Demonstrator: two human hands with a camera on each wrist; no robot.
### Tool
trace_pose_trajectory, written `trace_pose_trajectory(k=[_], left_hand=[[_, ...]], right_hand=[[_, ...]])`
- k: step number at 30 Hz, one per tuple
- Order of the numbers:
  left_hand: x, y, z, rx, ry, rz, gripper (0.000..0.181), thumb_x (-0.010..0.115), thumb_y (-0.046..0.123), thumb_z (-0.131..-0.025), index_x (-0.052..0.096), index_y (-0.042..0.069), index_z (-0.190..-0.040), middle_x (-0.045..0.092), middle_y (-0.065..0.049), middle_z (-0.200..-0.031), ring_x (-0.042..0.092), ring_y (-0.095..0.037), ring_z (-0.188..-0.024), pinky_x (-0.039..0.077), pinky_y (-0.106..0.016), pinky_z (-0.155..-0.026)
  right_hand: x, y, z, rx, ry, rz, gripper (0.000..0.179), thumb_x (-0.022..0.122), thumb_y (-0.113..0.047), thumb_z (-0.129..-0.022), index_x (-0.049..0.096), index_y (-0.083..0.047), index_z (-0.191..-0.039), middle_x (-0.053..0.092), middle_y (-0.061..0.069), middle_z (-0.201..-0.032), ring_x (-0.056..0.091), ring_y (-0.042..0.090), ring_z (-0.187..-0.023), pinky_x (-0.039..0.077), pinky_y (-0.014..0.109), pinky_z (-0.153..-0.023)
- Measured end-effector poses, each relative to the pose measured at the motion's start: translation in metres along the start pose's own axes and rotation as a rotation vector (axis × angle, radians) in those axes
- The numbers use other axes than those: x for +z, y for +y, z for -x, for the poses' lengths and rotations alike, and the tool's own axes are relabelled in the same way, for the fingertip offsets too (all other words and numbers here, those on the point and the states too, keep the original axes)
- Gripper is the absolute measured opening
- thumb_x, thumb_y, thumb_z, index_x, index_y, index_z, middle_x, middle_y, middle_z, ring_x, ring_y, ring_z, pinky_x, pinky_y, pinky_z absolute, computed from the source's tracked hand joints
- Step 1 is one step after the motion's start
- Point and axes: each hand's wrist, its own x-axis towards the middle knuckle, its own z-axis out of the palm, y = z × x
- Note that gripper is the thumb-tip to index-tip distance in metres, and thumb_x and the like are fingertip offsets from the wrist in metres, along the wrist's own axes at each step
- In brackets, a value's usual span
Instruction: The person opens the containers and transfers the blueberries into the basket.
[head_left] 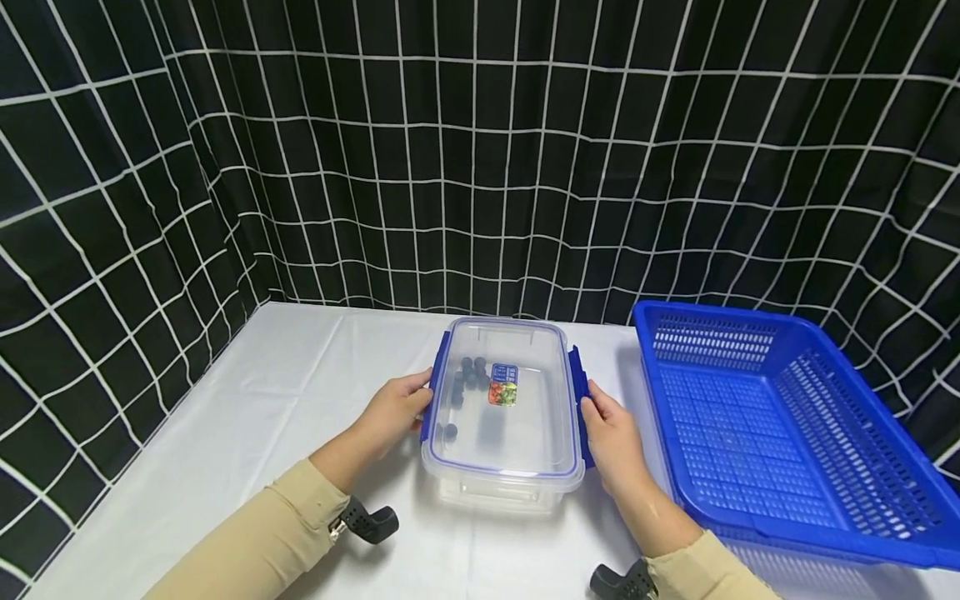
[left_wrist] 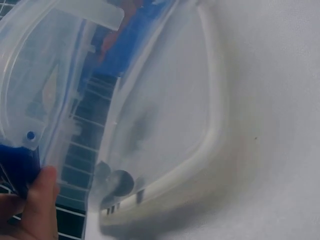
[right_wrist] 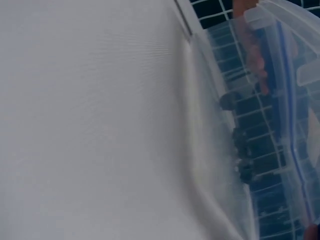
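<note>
A clear plastic food container (head_left: 498,498) stands on the white table in front of me, its clear lid (head_left: 536,346) on top. Blue latch flaps run along both long sides. My left hand (head_left: 393,414) pinches the left flap (left_wrist: 20,170), thumb above. On the other side my right hand (head_left: 617,442) grips the right flap (head_left: 578,375), which juts outward. Several small dark round balls (head_left: 471,375) lie inside toward the left; the left wrist view shows one ball (left_wrist: 121,183) near a corner. A label (head_left: 503,385) with a colourful picture is on the lid.
To the right stands a large blue plastic basket (head_left: 738,454) with slotted walls, close to my right forearm. A white cloth (head_left: 315,367) covers the table. Black curtains with a white grid (head_left: 450,167) hang behind and at both sides.
</note>
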Motion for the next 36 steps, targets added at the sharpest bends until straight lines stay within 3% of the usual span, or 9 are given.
trace_pose_trajectory(k=[3, 7, 13, 17, 23, 31, 36], left_hand=[[0.002, 0.000, 0.000, 0.001, -0.001, 0.020, 0.046, 0.045, 0.007, -0.092, 0.036, 0.002, -0.137, 0.063, -0.014, -0.098, 0.058, -0.013, -0.070, 0.056, -0.032, -0.061], [0.003, 0.000, 0.003, 0.000, 0.012, 0.010, 0.044, 0.042, 0.007, -0.093, 0.037, 0.001, -0.137, 0.063, -0.015, -0.100, 0.060, -0.015, -0.072, 0.057, -0.033, -0.063], [-0.001, -0.012, 0.002, -0.024, 0.052, 0.071, 0.039, 0.036, 0.006, -0.092, 0.049, 0.000, -0.129, 0.065, -0.013, -0.088, 0.061, -0.016, -0.069, 0.056, -0.031, -0.061], [-0.002, -0.011, 0.002, -0.027, 0.044, 0.074, 0.038, 0.036, 0.007, -0.092, 0.051, 0.001, -0.127, 0.065, -0.011, -0.085, 0.062, -0.016, -0.072, 0.057, -0.033, -0.064], [-0.004, -0.009, -0.001, -0.072, 0.030, 0.047, 0.034, 0.041, 0.011, -0.094, 0.054, 0.000, -0.123, 0.065, -0.012, -0.090, 0.063, -0.016, -0.076, 0.058, -0.032, -0.068], [-0.008, -0.011, -0.001, -0.105, 0.003, 0.047, 0.030, 0.047, 0.010, -0.093, 0.055, 0.001, -0.120, 0.065, -0.012, -0.090, 0.064, -0.017, -0.072, 0.058, -0.035, -0.066], [-0.008, -0.013, 0.000, -0.148, 0.007, 0.052, 0.029, 0.048, 0.008, -0.092, 0.055, -0.001, -0.119, 0.064, -0.009, -0.084, 0.061, -0.014, -0.067, 0.057, -0.030, -0.060]], right_hand=[[0.001, -0.002, 0.000, -0.003, -0.002, 0.010, 0.048, 0.048, -0.016, -0.095, 0.034, 0.002, -0.137, 0.047, 0.022, -0.131, 0.055, 0.014, -0.100, 0.049, 0.023, -0.087], [0.002, -0.004, -0.001, -0.004, -0.005, 0.005, 0.049, 0.052, -0.015, -0.093, 0.035, 0.001, -0.137, 0.050, 0.023, -0.127, 0.053, -0.004, -0.079, 0.049, 0.011, -0.069], [0.004, -0.005, -0.001, 0.023, -0.029, 0.009, 0.048, 0.049, -0.013, -0.094, 0.034, -0.002, -0.139, 0.048, 0.020, -0.130, 0.054, 0.002, -0.084, 0.051, 0.015, -0.070], [0.002, -0.006, 0.000, 0.027, -0.043, -0.007, 0.047, 0.046, -0.012, -0.095, 0.033, -0.002, -0.140, 0.047, 0.021, -0.130, 0.053, 0.008, -0.090, 0.050, 0.017, -0.074], [-0.003, -0.005, 0.002, 0.040, -0.037, -0.045, 0.046, 0.042, -0.006, -0.096, 0.031, -0.001, -0.140, 0.047, 0.023, -0.127, 0.053, -0.002, -0.083, 0.050, 0.014, -0.069], [-0.006, 0.005, -0.002, 0.029, 0.019, 0.111, 0.045, 0.047, -0.002, -0.091, 0.040, -0.001, -0.135, 0.050, 0.020, -0.126, 0.056, 0.004, -0.085, 0.051, 0.015, -0.064], [-0.006, 0.013, -0.005, 0.028, 0.034, 0.165, 0.041, 0.051, -0.001, -0.088, 0.049, -0.001, -0.129, 0.058, 0.022, -0.113, 0.059, 0.011, -0.083, 0.052, 0.017, -0.061]])
